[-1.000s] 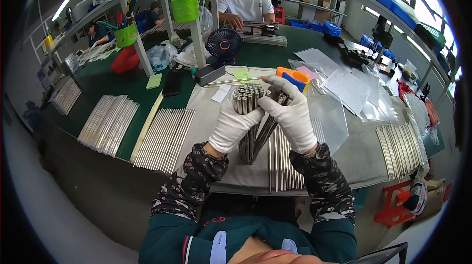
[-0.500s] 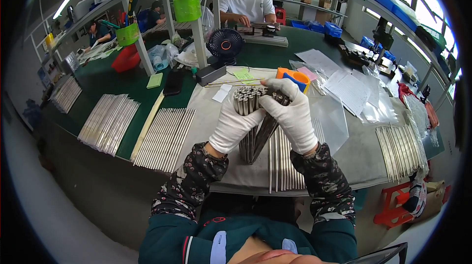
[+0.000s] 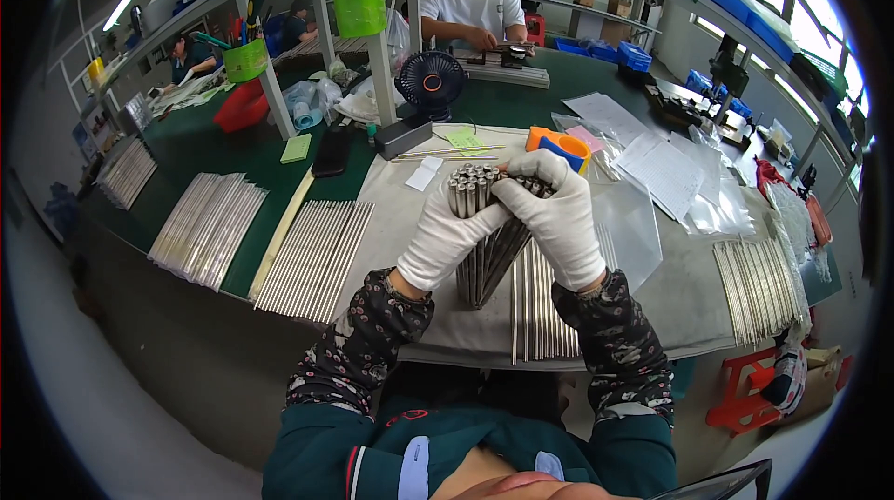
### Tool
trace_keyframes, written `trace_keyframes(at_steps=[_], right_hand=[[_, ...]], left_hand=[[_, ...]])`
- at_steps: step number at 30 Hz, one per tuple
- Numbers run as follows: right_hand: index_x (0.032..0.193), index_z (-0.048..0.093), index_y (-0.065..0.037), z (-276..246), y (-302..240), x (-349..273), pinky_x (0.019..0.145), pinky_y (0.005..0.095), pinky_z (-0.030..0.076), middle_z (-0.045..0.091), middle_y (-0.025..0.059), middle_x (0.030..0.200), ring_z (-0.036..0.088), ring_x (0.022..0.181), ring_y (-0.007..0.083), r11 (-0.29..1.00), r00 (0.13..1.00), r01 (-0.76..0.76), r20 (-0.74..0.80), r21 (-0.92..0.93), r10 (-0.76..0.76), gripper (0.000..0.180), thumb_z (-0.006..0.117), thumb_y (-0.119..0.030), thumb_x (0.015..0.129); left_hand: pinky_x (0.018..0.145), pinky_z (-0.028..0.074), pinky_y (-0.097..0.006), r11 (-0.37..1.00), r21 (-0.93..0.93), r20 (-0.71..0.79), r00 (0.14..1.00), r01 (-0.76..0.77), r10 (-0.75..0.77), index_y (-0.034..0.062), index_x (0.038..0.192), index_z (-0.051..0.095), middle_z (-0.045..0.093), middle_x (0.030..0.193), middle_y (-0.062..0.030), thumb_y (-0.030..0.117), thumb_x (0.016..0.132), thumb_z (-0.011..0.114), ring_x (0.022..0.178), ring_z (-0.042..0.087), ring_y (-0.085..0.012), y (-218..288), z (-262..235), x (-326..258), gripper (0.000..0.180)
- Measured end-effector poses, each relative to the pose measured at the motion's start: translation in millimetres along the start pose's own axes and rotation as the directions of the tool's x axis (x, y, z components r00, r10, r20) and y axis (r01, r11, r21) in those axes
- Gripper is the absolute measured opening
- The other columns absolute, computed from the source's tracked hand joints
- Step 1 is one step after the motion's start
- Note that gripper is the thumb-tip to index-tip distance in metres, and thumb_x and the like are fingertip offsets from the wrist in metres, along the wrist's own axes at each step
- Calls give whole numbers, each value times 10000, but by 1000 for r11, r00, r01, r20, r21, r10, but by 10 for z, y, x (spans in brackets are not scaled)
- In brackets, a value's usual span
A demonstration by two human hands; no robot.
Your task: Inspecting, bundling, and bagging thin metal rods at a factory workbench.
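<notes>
Gripping one bundle (image 3: 484, 235) of metal rods upright between them, two white-gloved hands meet over the grey mat (image 3: 410, 314). The left hand (image 3: 447, 235) wraps the bundle's near side, fingers closed on it; the right hand (image 3: 557, 221) clamps the far side, fingers curled over the rod tops. The bundle's foot rests on the mat, just left of one flat row of loose rods (image 3: 540, 300).

Three more rod batches lie on the green table to the left: one (image 3: 317, 258) beside the mat, one (image 3: 207, 230) further out, one (image 3: 126, 172) near the edge. A fourth batch (image 3: 759, 290) lies at right. One black fan (image 3: 430, 86) stands behind, with two green cups (image 3: 359, 12) (image 3: 244, 60) on posts and one orange tool (image 3: 557, 144) past the hands. Three other people sit at the benches.

Against the frames before, the hands and bundle sit in the same place; the grip looks unchanged, and the rod batches have not shifted.
</notes>
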State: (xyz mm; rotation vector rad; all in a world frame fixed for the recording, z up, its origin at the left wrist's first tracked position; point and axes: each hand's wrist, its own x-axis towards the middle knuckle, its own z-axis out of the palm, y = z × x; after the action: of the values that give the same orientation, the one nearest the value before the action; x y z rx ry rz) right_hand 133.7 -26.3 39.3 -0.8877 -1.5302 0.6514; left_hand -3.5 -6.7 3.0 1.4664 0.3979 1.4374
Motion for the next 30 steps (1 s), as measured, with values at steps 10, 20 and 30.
trace_keyframes(at_steps=[10, 20, 30], right_hand=[[1010, 642, -38, -58, -32, 43, 689, 212, 446, 577, 21, 789, 540, 737, 71, 999, 998, -21, 58, 33, 19, 286, 660, -41, 724], [897, 662, -22, -2, 19, 37, 716, 235, 457, 592, 29, 805, 567, 754, 103, 996, 1000, -27, 0, 80, 27, 173, 680, -41, 726], [859, 652, -5, 13, -47, 15, 676, 230, 468, 624, 55, 791, 593, 727, 102, 996, 997, -72, -2, 45, 72, 146, 695, -53, 729]], left_hand=[[789, 477, -232, 996, 5, 5, 996, 87, -87, 12, 1108, 539, 604, 991, -11, 40, 834, 611, 893, 570, -85, 37, -12, -11, 285], [802, 469, -234, 999, 36, 19, 999, 28, -29, 11, 1108, 551, 600, 991, -5, 58, 845, 610, 907, 559, -77, 1, -18, -19, 273], [836, 462, -232, 998, -41, 18, 998, 54, -54, 20, 1142, 543, 600, 1036, -3, 63, 842, 636, 949, 551, -78, 37, -11, -30, 316]])
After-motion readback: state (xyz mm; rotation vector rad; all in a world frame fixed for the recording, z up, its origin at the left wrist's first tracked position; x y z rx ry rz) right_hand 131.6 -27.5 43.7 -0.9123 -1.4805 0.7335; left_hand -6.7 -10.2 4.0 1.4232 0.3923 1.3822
